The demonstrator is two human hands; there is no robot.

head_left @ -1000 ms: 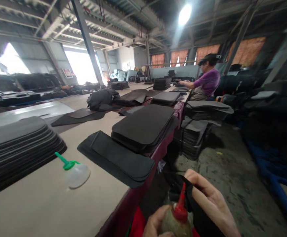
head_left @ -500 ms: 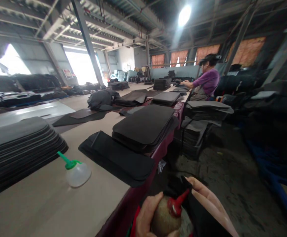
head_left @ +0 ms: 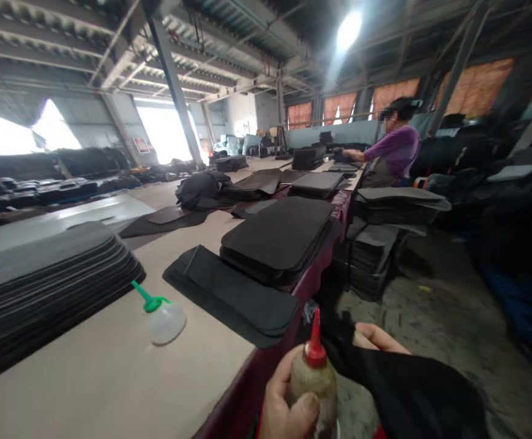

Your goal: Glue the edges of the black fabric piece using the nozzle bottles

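My left hand [head_left: 280, 399] is wrapped round a stained squeeze bottle [head_left: 317, 390], thumb across its front. The bottle stands almost upright, its red pointed nozzle [head_left: 315, 335] aimed upward. To the right, my right hand [head_left: 380, 338] pinches the edge of a black fabric piece [head_left: 412, 384], which hangs down beyond the table edge and hides part of that hand. The nozzle tip shows just left of the fabric. Both hands are in front of the table's maroon-draped side [head_left: 236, 390].
On the table [head_left: 110, 372] a clear bottle with a green nozzle [head_left: 168, 323] leans beside a stack of dark sheets [head_left: 55, 274]. Folded black pieces [head_left: 233, 292] and another dark stack [head_left: 279, 235] lie near the edge. A co-worker in purple [head_left: 396, 149] stands farther along.
The red-nozzled bottle has turned from tilted toward the fabric to nearly upright. The fabric now spreads farther right over the right hand. The view has shifted slightly left.
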